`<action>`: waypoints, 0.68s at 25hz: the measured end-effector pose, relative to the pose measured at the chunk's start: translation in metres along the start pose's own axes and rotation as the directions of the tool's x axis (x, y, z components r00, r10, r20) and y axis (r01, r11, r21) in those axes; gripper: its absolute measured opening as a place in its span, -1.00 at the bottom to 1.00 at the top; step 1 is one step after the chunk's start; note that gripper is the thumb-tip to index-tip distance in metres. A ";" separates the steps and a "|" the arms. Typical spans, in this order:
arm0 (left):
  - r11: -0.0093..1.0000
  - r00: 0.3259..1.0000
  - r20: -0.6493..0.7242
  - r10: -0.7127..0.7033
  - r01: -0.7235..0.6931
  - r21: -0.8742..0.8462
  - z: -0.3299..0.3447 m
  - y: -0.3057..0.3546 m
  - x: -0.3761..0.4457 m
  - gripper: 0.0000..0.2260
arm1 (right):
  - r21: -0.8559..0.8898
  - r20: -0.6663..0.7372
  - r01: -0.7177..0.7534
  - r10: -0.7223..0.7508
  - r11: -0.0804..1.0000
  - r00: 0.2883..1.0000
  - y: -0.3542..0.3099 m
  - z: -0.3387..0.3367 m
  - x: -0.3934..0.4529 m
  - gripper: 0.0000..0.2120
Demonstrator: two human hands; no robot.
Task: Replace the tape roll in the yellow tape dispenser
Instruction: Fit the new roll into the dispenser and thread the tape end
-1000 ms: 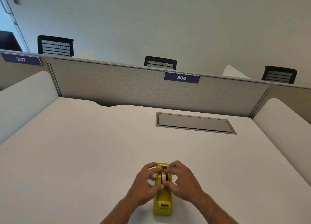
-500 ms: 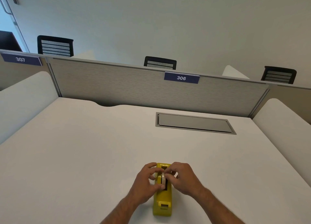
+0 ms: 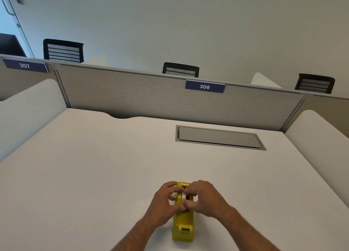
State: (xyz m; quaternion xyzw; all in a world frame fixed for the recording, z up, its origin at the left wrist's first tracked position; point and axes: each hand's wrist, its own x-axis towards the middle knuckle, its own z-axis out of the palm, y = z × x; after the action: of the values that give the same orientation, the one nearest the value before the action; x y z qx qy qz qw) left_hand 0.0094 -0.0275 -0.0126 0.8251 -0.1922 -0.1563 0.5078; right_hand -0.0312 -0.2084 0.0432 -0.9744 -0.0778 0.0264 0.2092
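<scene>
Both hands, left hand [image 3: 164,203] and right hand [image 3: 205,198], close their fingers [image 3: 176,190] on the tape roll [image 3: 182,197] seated between them in the yellow tape dispenser [image 3: 182,226] on the worktop [image 3: 94,165]. The roll looks light, stiff and slick; its rim probably offers the best hold.

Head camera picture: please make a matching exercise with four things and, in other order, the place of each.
Things:
1. yellow tape dispenser
2. sign 306
3. grey hatch
4. sign 307

Places:
A. set flush in the desk top
B. divider, far left
C. between both hands
D. divider, middle right

Pairs: 1-C, 2-D, 3-A, 4-B
</scene>
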 end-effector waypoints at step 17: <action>0.999 1.000 -0.018 -0.016 0.015 -0.041 0.001 0.003 0.001 -0.51 | -0.053 0.055 -0.007 0.010 0.999 0.998 0.002 -0.003 0.004 -0.54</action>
State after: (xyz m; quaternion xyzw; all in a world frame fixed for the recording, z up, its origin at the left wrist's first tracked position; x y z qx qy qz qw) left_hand 0.0094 -0.0300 -0.0100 0.8174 -0.1779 -0.1565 0.5252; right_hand -0.0266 -0.2111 0.0451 -0.9788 -0.0801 0.0523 0.1810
